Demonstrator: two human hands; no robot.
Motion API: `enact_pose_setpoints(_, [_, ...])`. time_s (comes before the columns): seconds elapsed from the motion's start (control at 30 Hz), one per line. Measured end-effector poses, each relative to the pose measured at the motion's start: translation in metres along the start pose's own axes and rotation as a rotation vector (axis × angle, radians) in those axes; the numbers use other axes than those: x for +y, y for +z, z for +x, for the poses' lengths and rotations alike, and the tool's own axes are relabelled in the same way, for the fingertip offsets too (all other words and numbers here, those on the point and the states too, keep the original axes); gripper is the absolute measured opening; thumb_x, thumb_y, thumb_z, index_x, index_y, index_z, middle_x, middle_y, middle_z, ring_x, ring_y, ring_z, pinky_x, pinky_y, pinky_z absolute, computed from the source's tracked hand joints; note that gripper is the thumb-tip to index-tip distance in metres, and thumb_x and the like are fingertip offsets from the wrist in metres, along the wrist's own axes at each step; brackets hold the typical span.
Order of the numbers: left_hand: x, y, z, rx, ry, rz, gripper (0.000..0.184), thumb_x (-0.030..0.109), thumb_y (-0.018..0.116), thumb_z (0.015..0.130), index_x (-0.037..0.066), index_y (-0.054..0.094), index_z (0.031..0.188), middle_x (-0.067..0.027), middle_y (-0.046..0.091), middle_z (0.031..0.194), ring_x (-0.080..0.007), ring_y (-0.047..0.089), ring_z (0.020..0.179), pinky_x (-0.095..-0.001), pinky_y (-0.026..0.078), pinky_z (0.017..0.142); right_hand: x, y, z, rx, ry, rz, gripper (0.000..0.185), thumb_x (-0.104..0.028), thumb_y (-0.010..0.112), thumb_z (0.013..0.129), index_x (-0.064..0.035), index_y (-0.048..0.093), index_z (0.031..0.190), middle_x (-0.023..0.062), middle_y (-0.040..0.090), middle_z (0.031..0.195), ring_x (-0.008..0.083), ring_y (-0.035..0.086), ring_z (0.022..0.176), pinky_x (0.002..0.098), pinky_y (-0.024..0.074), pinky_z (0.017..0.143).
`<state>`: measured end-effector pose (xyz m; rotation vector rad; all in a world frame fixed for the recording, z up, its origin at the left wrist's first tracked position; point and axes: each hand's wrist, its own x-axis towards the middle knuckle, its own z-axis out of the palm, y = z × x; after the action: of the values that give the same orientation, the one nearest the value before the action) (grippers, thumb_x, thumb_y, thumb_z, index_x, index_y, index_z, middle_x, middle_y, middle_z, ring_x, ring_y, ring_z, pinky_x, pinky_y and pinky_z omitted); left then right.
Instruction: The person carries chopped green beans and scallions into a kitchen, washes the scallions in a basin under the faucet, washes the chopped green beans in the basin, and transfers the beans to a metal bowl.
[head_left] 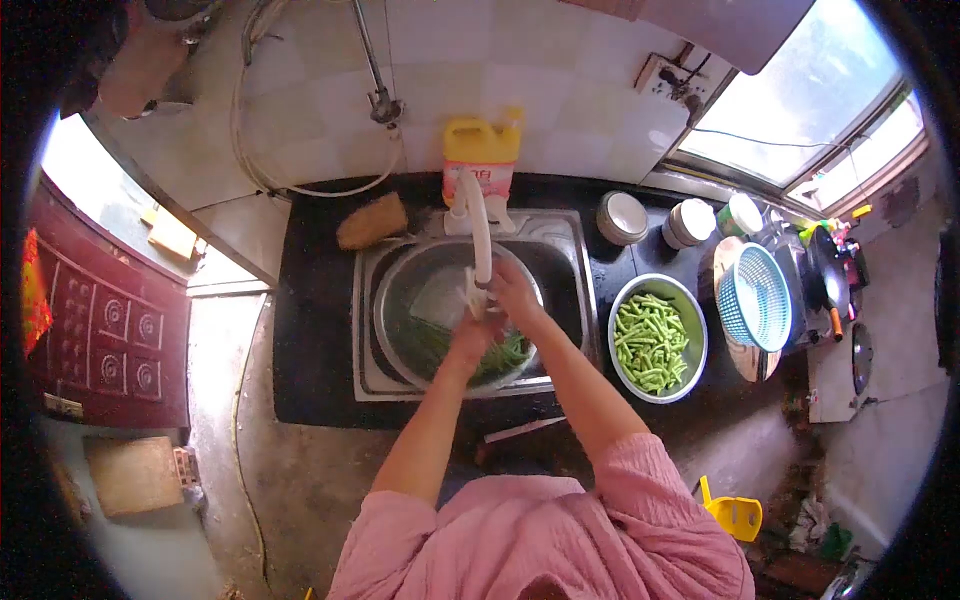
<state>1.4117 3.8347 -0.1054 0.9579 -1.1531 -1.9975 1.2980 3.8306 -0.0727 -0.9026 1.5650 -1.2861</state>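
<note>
Both arms reach forward from the lower centre of the frame, pink sleeves ending near the elbows. Forearms converge on the centre, over the basin (383,325) set in the sink (364,350).

Left hand (474,334): below the tap (480,225), forearm angled up and slightly right, wrist over the near half of the basin. Fingers partly hidden; they look bent.

Right hand (513,292): farther up the frame, forearm slanting up and left, back of hand upward, fingers curled in beside the spout. The 2 hands are close together, around a pale patch under the spout; water or a held item, cannot tell. Grip therefore uncertain for both: bent fingers recorded, clenched or grasping not resolved.

Greens (425,340): long and thin, in the lower part of the basin, just beside my left hand.

Surroundings: jug (481,160), yellow and pink, behind the tap at upper centre; brown block (372,222) left of it. Right of the sink, 1 bowl (613,368) of green pods (652,342); farther right, 1 blue basket (752,298), tilted. Above the pods, 3 stacks of dishes (622,218).
</note>
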Motion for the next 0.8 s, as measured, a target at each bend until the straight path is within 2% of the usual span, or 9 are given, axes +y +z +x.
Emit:
enact_pose_setpoints(0.1, [-0.011,0.0,0.001,-0.012,0.006,0.158,0.04,0.014,0.06,0.08,0.008,0.044,0.117,-0.0057,0.056,0.096,-0.0126,0.056,0.074,-0.0282,0.046,0.057,0.039,0.001,0.02,0.052,-0.345,-0.23,0.027,-0.02,0.05,0.088,-0.0027,0.055,0.108,0.0116,0.061,0.087,0.0244,0.059,0.081,0.0349,0.0469,0.073])
enact_pose_setpoints(0.23, [-0.016,-0.004,0.01,0.037,-0.027,0.354,0.032,0.019,0.058,0.082,0.008,0.048,0.11,-0.0052,0.056,0.091,-0.0154,0.055,0.074,-0.0303,0.046,0.06,0.038,0.024,0.007,0.021,-0.13,-0.283,0.031,-0.015,0.052,0.085,-0.0038,0.051,0.114,0.0092,0.059,0.091,0.0189,0.057,0.088,0.0344,0.0448,0.077])
enact_pose_setpoints(0.3, [-0.035,-0.017,0.018,0.14,-0.056,0.41,0.026,0.023,0.056,0.084,0.008,0.051,0.105,-0.0047,0.056,0.087,-0.0168,0.055,0.073,-0.0312,0.045,0.061,0.033,0.032,0.0,-0.062,-0.33,-0.486,0.034,-0.017,0.057,0.082,-0.0039,0.053,0.113,0.0126,0.061,0.097,0.0247,0.059,0.088,0.0354,0.0461,0.077])
enact_pose_setpoints(0.33, [-0.042,-0.027,0.021,0.207,-0.071,0.368,0.024,0.024,0.056,0.085,0.007,0.053,0.102,-0.0044,0.056,0.085,-0.0175,0.055,0.073,-0.0317,0.045,0.062,0.03,0.034,-0.003,-0.1,-0.431,-0.586,0.035,-0.018,0.059,0.081,-0.0039,0.055,0.113,0.0143,0.061,0.1,0.0276,0.06,0.088,0.0359,0.0467,0.077])
enact_pose_setpoints(0.43, [-0.035,-0.058,0.027,0.401,-0.074,0.02,0.024,0.03,0.054,0.087,0.007,0.058,0.094,-0.0036,0.057,0.079,-0.0195,0.054,0.072,-0.0331,0.044,0.065,0.024,0.032,-0.01,-0.159,-0.083,-0.203,0.038,-0.021,0.059,0.082,-0.0047,0.054,0.116,0.0139,0.061,0.1,0.0278,0.06,0.086,0.0369,0.0472,0.075])
enact_pose_setpoints(0.53, [0.019,-0.058,0.02,0.538,0.046,-0.494,0.026,0.032,0.051,0.089,0.013,0.05,0.072,-0.0003,0.043,0.06,-0.0162,0.04,0.052,-0.0335,0.038,0.054,0.038,0.031,-0.019,-0.3,-0.282,-0.184,0.056,-0.024,0.056,0.086,-0.0019,0.033,0.133,0.0092,0.058,0.101,0.0146,0.053,0.097,0.0307,0.0421,0.08])
enact_pose_setpoints(0.63, [0.094,-0.033,0.002,0.374,0.108,-0.609,0.038,0.035,0.048,0.091,0.018,0.034,0.06,0.0027,0.024,0.05,-0.0122,0.022,0.043,-0.0299,0.028,0.047,0.017,0.032,-0.046,-0.35,-0.327,-0.34,0.054,-0.026,0.061,0.083,-0.0025,0.041,0.127,0.0092,0.059,0.094,0.014,0.054,0.092,0.0317,0.0433,0.078])
enact_pose_setpoints(0.73, [0.139,-0.03,-0.012,0.15,0.105,-0.711,0.043,0.037,0.043,0.092,0.017,0.029,0.057,0.0039,0.018,0.046,-0.0112,0.018,0.04,-0.028,0.024,0.046,0.021,0.028,-0.038,-0.386,-0.107,-0.374,0.047,-0.025,0.065,0.079,-0.0033,0.05,0.119,0.0135,0.062,0.092,0.0204,0.059,0.089,0.0336,0.045,0.077])
enact_pose_setpoints(0.8, [0.172,-0.033,-0.026,0.055,0.237,-0.697,0.044,0.038,0.042,0.093,0.017,0.028,0.056,0.0043,0.017,0.045,-0.0108,0.017,0.04,-0.0276,0.02,0.045,0.0,0.013,-0.042,-0.389,-0.222,-0.346,0.041,-0.021,0.066,0.077,-0.0036,0.053,0.112,0.0163,0.062,0.089,0.0266,0.06,0.086,0.0362,0.0459,0.074])
